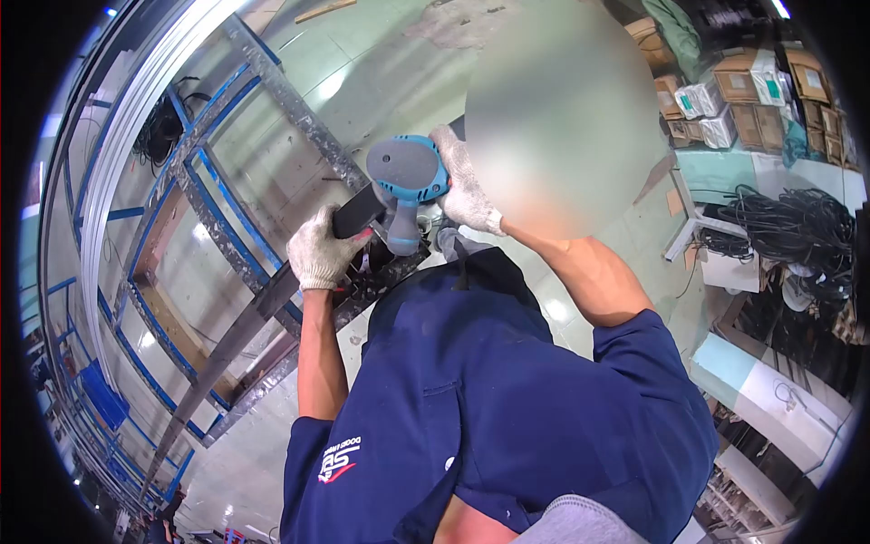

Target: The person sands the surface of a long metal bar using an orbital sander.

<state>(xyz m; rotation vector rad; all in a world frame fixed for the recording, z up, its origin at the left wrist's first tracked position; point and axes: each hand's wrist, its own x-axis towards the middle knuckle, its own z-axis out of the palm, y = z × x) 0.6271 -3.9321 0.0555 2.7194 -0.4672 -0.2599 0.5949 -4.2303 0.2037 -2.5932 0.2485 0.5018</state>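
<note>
A teal and grey power tool (408, 170) stands in front of my waist, its grey handle (404, 232) pointing toward me. My right hand (465, 179), in a whitish knit glove, is closed around the right side of its teal body. To the left of the tool, my gloved left hand (319, 247) grips a long dark bar (240, 340) near its end. The squared end of this bar (359, 212) overlaps the tool's edge in this view. From my left hand the bar runs down and left, across a blue frame. Dark machine parts under the tool are partly hidden.
A paint-spattered blue metal frame (201, 181) stands on the left. Long pale profiles (113, 145) run along the far left side. Cardboard boxes (758, 127) and coiled black cables (793, 231) lie at the right. A blurred patch hides the area beyond my right hand.
</note>
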